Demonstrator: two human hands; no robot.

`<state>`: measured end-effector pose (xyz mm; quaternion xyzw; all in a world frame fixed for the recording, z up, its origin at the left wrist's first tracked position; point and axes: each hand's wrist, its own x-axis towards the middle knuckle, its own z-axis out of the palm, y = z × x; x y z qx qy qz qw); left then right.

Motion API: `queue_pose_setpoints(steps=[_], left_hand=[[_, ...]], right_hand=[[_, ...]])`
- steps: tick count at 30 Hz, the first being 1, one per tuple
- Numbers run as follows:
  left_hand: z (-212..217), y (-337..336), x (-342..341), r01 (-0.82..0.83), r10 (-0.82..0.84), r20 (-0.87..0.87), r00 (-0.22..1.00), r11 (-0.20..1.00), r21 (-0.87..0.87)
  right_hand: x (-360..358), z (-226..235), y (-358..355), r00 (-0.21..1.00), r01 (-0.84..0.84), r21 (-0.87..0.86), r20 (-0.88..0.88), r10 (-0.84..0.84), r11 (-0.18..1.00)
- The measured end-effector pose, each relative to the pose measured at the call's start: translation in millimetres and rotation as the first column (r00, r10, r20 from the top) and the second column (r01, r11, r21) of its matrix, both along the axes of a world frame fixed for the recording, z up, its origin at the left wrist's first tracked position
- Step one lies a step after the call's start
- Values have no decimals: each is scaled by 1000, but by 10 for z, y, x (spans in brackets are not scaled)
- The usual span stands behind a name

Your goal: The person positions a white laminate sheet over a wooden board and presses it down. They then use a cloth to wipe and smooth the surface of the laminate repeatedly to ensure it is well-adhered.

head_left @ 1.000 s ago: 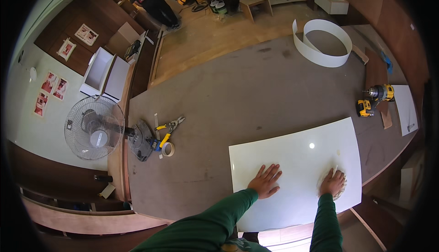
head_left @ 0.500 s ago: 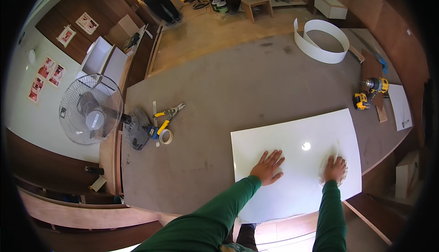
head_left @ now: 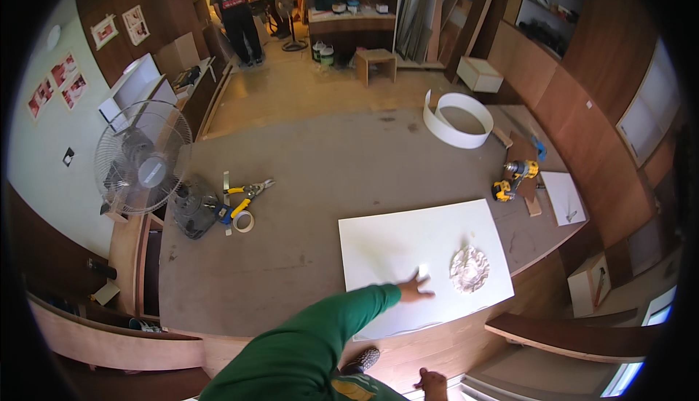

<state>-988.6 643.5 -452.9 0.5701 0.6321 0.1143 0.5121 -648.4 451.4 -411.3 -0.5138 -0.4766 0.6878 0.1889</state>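
A glossy white panel lies on the large grey-brown worktable. Over its near part reaches my left hand, empty, with the fingers spread; whether it touches the surface I cannot tell. On the panel's right side rests a round, ruffled white cloth pad, with no hand on it. Low in the view, off the table's near edge, is my right hand, partly cut off by the frame. One finger stands apart from the others there, and nothing shows in its grip.
Snips and a tape roll lie left, beside a fan. A coiled white strip stands at the back; a yellow cordless drill and a small white board lie right. Two people stand far off.
My right hand has let go of the ruffled pad and moved down off the panel. My left hand has shifted slightly down, its fingers now pointing right. The view has tilted up.
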Motion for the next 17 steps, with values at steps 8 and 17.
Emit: queue_pose_setpoints(steps=[8, 17], left_hand=[[1992, -1163, 1078, 245, -23, 658, 753, 937, -248], [2254, -1647, 989, 69, 182, 764, 619, 956, -284]], right_hand=[[-323, 1218, 345, 872, -128, -176, -489, 27, 976], [-443, 1821, 277, 951, -265, 204, -109, 291, 943]])
